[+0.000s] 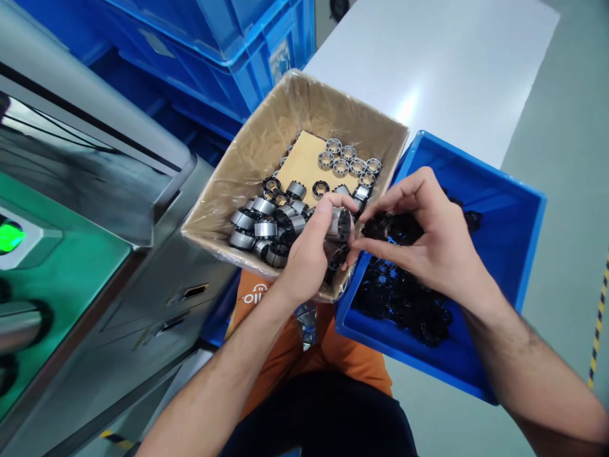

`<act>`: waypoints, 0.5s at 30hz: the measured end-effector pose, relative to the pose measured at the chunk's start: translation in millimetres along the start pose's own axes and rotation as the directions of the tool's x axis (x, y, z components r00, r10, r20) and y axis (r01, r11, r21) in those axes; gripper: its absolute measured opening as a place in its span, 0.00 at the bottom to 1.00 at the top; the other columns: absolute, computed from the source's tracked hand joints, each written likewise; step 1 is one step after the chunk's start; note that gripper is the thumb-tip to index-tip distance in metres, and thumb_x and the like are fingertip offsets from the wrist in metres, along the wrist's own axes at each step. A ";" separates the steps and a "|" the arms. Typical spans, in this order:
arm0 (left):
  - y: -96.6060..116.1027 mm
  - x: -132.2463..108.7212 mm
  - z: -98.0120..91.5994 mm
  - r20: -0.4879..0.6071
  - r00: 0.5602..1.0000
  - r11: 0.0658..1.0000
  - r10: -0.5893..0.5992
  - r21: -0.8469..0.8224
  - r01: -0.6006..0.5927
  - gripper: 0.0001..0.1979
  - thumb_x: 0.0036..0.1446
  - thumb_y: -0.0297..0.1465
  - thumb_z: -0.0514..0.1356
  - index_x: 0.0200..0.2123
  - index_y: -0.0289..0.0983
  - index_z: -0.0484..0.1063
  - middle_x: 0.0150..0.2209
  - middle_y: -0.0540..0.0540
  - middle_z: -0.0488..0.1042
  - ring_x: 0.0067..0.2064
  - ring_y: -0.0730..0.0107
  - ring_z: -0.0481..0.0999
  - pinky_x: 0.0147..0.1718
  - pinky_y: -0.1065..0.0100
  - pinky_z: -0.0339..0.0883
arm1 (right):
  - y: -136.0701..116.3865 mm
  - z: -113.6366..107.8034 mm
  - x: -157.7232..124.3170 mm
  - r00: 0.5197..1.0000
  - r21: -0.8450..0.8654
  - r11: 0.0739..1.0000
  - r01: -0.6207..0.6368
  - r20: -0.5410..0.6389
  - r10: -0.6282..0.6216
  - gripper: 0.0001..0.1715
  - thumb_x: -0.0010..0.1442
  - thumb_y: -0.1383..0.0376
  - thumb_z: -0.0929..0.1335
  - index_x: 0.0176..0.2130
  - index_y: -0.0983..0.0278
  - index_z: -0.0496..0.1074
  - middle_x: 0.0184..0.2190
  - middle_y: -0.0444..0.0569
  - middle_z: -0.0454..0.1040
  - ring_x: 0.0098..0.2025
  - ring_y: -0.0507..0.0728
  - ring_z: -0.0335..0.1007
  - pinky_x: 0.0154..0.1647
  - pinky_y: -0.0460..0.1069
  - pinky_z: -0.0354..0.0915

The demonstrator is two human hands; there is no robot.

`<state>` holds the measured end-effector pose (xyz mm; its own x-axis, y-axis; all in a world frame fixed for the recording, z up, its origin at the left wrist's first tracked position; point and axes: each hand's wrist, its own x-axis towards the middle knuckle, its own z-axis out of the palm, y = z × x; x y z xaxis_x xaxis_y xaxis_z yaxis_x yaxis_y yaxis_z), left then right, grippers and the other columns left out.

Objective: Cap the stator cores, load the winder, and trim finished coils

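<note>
My left hand (309,251) is closed around a grey metal ring part (340,223), held over the near corner of a plastic-lined cardboard box (266,136). My right hand (428,231) is pinched against the same ring part, with a small black plastic piece (375,226) at its fingertips. The box holds several more metal rings (266,225), some stacked neatly at the back (349,162). A blue bin (495,203) under my right hand holds a pile of black plastic pieces (404,301).
A grey machine (95,254) with a green lit button (9,236) stands on the left. Blue crates (228,44) are stacked behind the box. A white table top (428,63) lies beyond. My orange shirt and dark trousers show below.
</note>
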<state>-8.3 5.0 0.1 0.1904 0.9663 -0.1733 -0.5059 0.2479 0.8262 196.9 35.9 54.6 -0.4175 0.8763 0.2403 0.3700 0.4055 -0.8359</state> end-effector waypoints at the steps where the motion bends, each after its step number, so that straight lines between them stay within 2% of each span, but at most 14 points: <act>1: -0.5 -1.4 -1.1 0.024 1.000 1.000 0.005 0.000 -0.005 0.28 0.81 0.64 0.62 0.55 0.46 0.81 0.31 0.51 0.74 0.26 0.67 0.74 0.25 0.64 0.70 | 0.5 1.2 0.8 0.999 -0.002 1.000 0.020 -0.029 -0.020 0.22 0.68 0.60 0.89 0.54 0.55 0.83 0.48 0.46 0.90 0.53 0.64 0.91 0.59 0.60 0.88; 3: -1.6 -4.4 -3.3 0.065 0.998 1.000 0.009 0.018 -0.010 0.26 0.84 0.61 0.60 0.63 0.49 0.81 0.32 0.50 0.75 0.28 0.67 0.75 0.28 0.64 0.71 | 2.3 2.8 -0.7 0.996 -0.025 0.997 0.069 -0.064 -0.070 0.16 0.67 0.60 0.89 0.47 0.55 0.86 0.52 0.48 0.91 0.56 0.66 0.91 0.60 0.62 0.88; 5: -2.8 -6.1 -5.4 0.085 0.996 0.999 0.003 0.053 -0.007 0.25 0.85 0.59 0.59 0.70 0.51 0.79 0.36 0.50 0.78 0.30 0.66 0.77 0.30 0.63 0.73 | 4.3 3.8 -4.6 0.990 -0.061 0.992 0.113 -0.077 -0.118 0.14 0.68 0.62 0.89 0.50 0.53 0.90 0.53 0.49 0.91 0.57 0.66 0.91 0.62 0.62 0.88; 6: -3.5 -6.2 -6.3 0.087 0.996 0.997 0.000 0.072 -0.006 0.26 0.86 0.58 0.58 0.72 0.52 0.78 0.37 0.49 0.80 0.31 0.65 0.78 0.30 0.62 0.73 | 5.1 4.4 -6.9 0.989 -0.060 0.991 0.118 -0.080 -0.122 0.18 0.68 0.62 0.89 0.54 0.52 0.90 0.54 0.48 0.90 0.56 0.65 0.91 0.61 0.61 0.88; 8: -4.8 -4.6 -7.4 0.082 0.997 0.992 0.006 0.128 -0.016 0.27 0.87 0.59 0.55 0.74 0.52 0.77 0.38 0.49 0.81 0.32 0.64 0.80 0.31 0.61 0.77 | 6.3 6.0 -11.2 0.991 0.004 0.995 0.099 -0.094 -0.098 0.33 0.65 0.60 0.91 0.64 0.49 0.87 0.55 0.46 0.89 0.53 0.62 0.91 0.57 0.58 0.89; 10: -6.2 -1.4 -7.7 0.079 0.996 0.977 0.045 0.206 -0.060 0.31 0.87 0.61 0.54 0.74 0.50 0.78 0.39 0.47 0.82 0.38 0.60 0.85 0.37 0.59 0.83 | 6.8 8.0 -14.6 0.994 0.058 0.997 0.057 -0.100 -0.051 0.38 0.62 0.57 0.92 0.66 0.49 0.84 0.54 0.45 0.89 0.50 0.61 0.92 0.52 0.56 0.90; 13: -7.1 2.6 -7.0 0.065 0.989 0.941 0.132 0.305 -0.146 0.36 0.84 0.66 0.55 0.73 0.48 0.80 0.49 0.43 0.86 0.52 0.52 0.90 0.48 0.57 0.88 | 7.0 11.2 -16.8 0.992 0.012 0.999 0.053 -0.113 -0.051 0.26 0.64 0.54 0.91 0.56 0.52 0.87 0.48 0.46 0.90 0.50 0.64 0.91 0.51 0.58 0.90; 15: -6.6 3.2 -6.0 0.074 0.986 0.941 0.150 0.296 -0.166 0.34 0.86 0.64 0.54 0.72 0.48 0.81 0.59 0.42 0.86 0.53 0.55 0.90 0.45 0.59 0.89 | 7.3 13.6 -17.1 0.988 -0.032 0.995 0.096 -0.122 -0.099 0.21 0.66 0.55 0.90 0.54 0.52 0.89 0.50 0.48 0.90 0.53 0.66 0.90 0.55 0.61 0.89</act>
<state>-9.4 6.9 -9.1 0.1741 0.9847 -0.0068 -0.2586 0.0524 0.9646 195.4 20.3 37.7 -0.3474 0.8570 0.3807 0.3547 0.4959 -0.7927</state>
